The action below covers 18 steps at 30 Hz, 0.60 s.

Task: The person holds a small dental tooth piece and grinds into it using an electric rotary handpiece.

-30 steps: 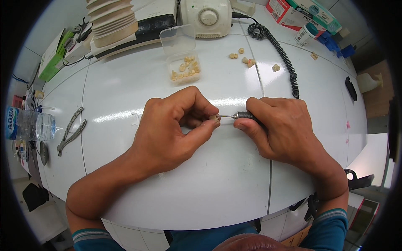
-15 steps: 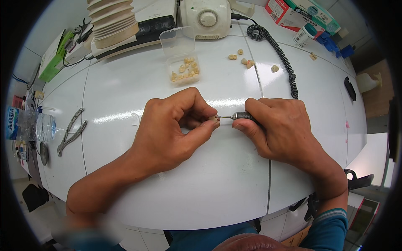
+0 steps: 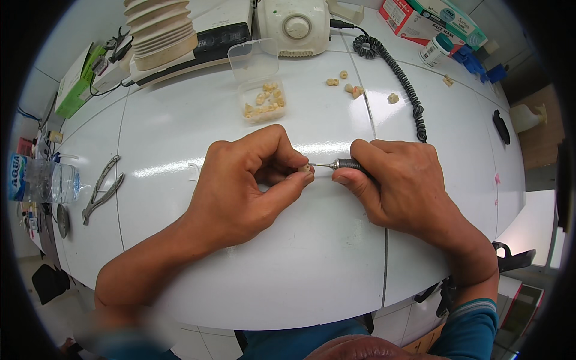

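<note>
At the middle of the white table: a small cream tooth-shaped piece [image 3: 306,169] is pinched between thumb and fingertip of the left hand [image 3: 246,183], just above the table [image 3: 240,288].
Left hand: clenched around the piece, fingers curled in, wrist resting on the tabletop.
Right hand: the right hand [image 3: 402,186] grasps a slim grey metal handpiece [image 3: 348,164] like a pen; its thin bur tip touches the piece.
Change from earlier frames: hands, piece and handpiece sit in the same pose and place as a second ago; nothing visible has shifted.
Clear box: a small clear plastic box [image 3: 263,102] with its lid open stands beyond the hands, holding more cream pieces.
Loose pieces: several cream tooth-shaped pieces [image 3: 345,84] lie to the right of the box, near a black coiled cord [image 3: 402,84].
Packages: a red-and-white carton [image 3: 408,21] and a green-and-white carton [image 3: 459,21] lie at the far right edge, with a small white jar with a teal lid [image 3: 435,51] in front of them.
Left edge: metal pliers [image 3: 102,189] lie beside a clear plastic bottle with a blue label [image 3: 42,180]; a green box [image 3: 75,90] lies farther back.
</note>
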Each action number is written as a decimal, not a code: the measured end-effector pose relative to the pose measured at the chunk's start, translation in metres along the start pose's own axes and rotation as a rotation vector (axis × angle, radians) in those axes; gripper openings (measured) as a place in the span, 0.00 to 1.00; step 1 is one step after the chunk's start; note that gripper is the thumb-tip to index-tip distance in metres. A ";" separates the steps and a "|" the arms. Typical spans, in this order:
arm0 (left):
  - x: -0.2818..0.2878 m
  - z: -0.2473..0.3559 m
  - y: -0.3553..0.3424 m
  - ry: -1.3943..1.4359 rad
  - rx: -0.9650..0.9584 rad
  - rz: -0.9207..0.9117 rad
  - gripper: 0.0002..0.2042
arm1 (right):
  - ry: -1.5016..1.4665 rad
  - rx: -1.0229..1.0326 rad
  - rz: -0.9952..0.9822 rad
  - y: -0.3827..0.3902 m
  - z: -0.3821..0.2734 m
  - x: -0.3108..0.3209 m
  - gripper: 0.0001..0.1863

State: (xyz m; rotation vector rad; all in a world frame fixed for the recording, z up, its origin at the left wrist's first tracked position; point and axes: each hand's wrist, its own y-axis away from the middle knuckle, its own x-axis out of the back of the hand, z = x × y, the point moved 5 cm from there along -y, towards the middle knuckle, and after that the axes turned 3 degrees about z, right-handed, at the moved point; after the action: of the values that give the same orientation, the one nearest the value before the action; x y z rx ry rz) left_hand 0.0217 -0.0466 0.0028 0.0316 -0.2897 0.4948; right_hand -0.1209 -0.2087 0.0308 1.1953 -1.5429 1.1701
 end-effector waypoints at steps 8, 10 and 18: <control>0.001 0.000 0.001 -0.014 0.013 -0.008 0.05 | 0.009 0.005 0.001 -0.001 -0.001 -0.001 0.26; 0.002 -0.001 0.001 -0.011 -0.004 0.000 0.05 | 0.016 0.013 -0.015 -0.002 -0.002 0.000 0.26; 0.000 0.001 0.000 0.040 0.051 -0.009 0.06 | -0.034 -0.004 0.085 0.001 0.003 0.000 0.25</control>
State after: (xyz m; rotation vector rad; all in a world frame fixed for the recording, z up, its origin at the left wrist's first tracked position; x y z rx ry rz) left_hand 0.0215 -0.0462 0.0041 0.0729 -0.2379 0.4933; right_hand -0.1219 -0.2112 0.0297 1.1625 -1.6345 1.2071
